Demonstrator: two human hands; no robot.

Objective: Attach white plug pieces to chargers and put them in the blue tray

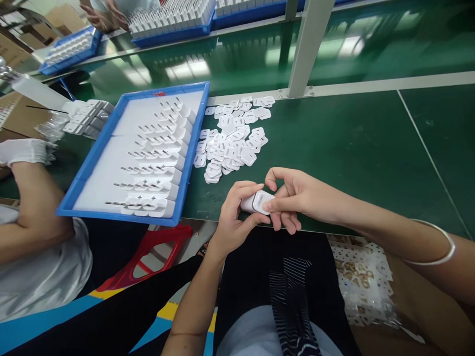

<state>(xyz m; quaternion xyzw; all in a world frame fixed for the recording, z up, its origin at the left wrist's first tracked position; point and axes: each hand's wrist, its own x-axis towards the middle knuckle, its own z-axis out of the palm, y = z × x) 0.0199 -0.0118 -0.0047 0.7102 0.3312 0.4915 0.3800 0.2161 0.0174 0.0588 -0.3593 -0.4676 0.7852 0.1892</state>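
My left hand (236, 212) is closed around a white plug adapter housing (248, 204), just above the table's near edge. At the housing's right end sits a white square cover plate (262, 201) with small grey print, and a dark seam shows between the two. My right hand (291, 200) has its thumb pressed on the plate's face, with the other fingers curled beside and below it. Beyond my hands lies a loose pile of similar white cover plates (230, 146). To the left, a blue tray (205, 106) holds rows of white plug adapters (163, 168) with metal prongs.
Green tabletop (352, 143) extends right. A metal post (309, 47) rises at the table's back rail, before a green conveyor belt (237, 64). More blue trays (174, 34) stand beyond. At left are a co-worker's gloved hand (27, 151) and a red stool (163, 247).
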